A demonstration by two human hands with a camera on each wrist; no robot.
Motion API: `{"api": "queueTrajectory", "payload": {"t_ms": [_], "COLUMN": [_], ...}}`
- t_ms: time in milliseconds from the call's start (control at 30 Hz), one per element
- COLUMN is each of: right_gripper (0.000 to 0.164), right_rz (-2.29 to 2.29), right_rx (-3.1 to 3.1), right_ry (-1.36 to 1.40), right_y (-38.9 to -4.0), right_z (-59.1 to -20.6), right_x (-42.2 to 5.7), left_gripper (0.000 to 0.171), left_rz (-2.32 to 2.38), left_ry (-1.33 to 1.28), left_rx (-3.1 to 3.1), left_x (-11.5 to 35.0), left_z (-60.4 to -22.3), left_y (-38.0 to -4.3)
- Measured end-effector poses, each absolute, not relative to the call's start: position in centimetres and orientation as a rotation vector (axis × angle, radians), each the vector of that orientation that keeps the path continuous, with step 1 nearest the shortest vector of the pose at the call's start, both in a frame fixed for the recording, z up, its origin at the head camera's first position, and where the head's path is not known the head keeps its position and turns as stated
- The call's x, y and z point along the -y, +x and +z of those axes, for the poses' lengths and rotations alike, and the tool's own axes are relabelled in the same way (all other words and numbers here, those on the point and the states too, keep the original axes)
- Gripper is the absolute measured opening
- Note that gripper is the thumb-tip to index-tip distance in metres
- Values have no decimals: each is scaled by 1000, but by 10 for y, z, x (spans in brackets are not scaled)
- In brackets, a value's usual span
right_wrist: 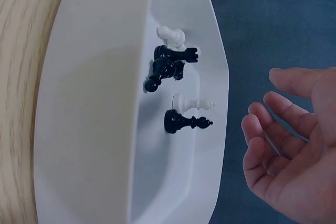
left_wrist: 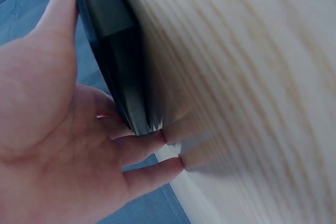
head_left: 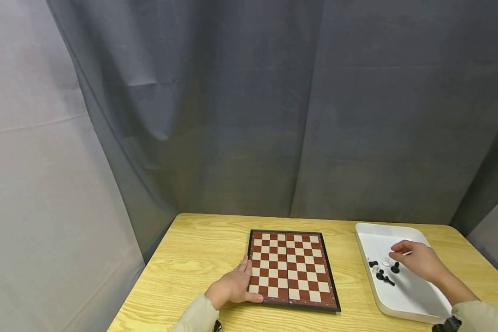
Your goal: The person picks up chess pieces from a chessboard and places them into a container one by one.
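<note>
A brown-and-cream chessboard (head_left: 290, 265) lies flat on the table. My left hand (head_left: 234, 283) rests at its left side, thumb on the near-left corner; in the left wrist view, fingertips touch the tabletop beside the board's black edge (left_wrist: 113, 40). Over the white tray (head_left: 417, 295) hovers my right hand (head_left: 421, 263), fingers loosely bent, nothing held. Below it a white bishop (right_wrist: 191, 103) and a black bishop (right_wrist: 184, 123) stand upright, side by side. Next to them a black rook (right_wrist: 176, 54), other black pieces (right_wrist: 163, 70) and a white piece (right_wrist: 170, 36) cluster along the tray's left side.
Both the board and the tray rest on a light wooden table (head_left: 203, 258). The tray's raised rim (head_left: 367, 274) surrounds the pieces. A dark grey curtain (head_left: 249, 138) hangs behind the table, and a paler one (head_left: 45, 184) at the left.
</note>
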State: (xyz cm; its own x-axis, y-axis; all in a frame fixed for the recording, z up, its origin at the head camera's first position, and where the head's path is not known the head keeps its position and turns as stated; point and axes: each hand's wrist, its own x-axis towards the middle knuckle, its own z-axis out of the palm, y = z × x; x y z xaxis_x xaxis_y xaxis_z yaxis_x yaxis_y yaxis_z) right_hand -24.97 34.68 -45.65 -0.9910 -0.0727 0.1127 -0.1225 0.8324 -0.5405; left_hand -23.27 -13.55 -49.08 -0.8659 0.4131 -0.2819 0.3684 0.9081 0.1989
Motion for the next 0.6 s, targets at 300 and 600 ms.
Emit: {"api": "queueTrajectory", "payload": {"t_ms": [300, 600], "right_gripper": [22, 21], "right_rz": [863, 776], "right_rx": [2908, 2876], "right_ry": [194, 284], "right_y": [-247, -246], "right_z": [-459, -453], "right_x": [-335, -308], "left_gripper": [109, 107], "left_rz": [215, 309], "left_ry": [574, 550], "left_rx": [-2754, -2721], "left_x": [138, 141], "left_z": [-492, -488], "left_y": [-231, -236]}}
